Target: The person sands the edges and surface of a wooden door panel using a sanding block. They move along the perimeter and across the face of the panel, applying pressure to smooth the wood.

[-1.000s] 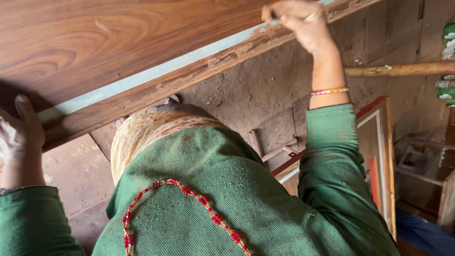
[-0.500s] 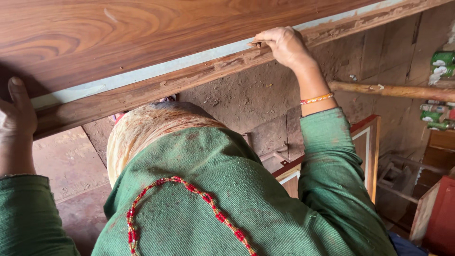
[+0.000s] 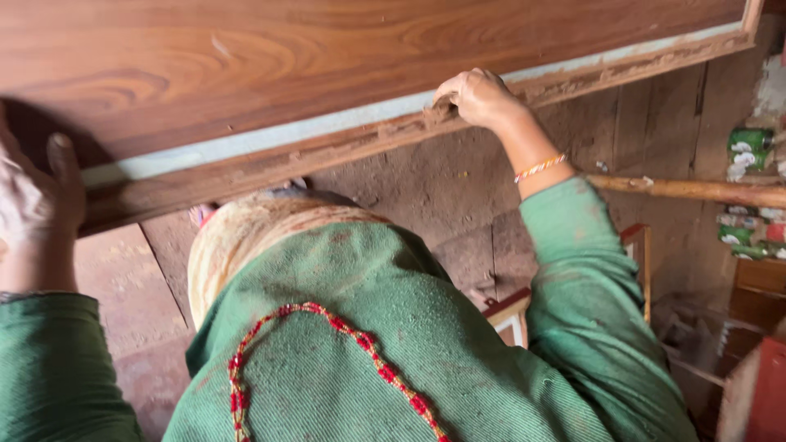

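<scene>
A: What does the right hand (image 3: 475, 96) have hold of?

B: The lower edge of the board (image 3: 327, 57). Its grip is curled nearly shut, the fingertips (image 3: 444, 98) pressed onto the rough wooden strip (image 3: 344, 146) that runs along the edge, just below a pale band.

A: And the left hand (image 3: 33, 196)?

B: It sits at the left end of the same board, at the picture's edge. The thumb (image 3: 62, 164) stands up against the strip; the other fingers are partly cut off, so I cannot tell how far that grip has closed.

A: Where is the board?

B: Across the whole top of the view, tilted, its right end higher, with wood-grain veneer facing the camera.

A: What lies around it?

B: A dirt floor (image 3: 426, 188) below, a wooden pole (image 3: 696, 191) lying at the right, and a framed panel (image 3: 639, 245) beside the right sleeve. The person's own green top and red bead necklace (image 3: 327, 319) block most of the lower view.
</scene>
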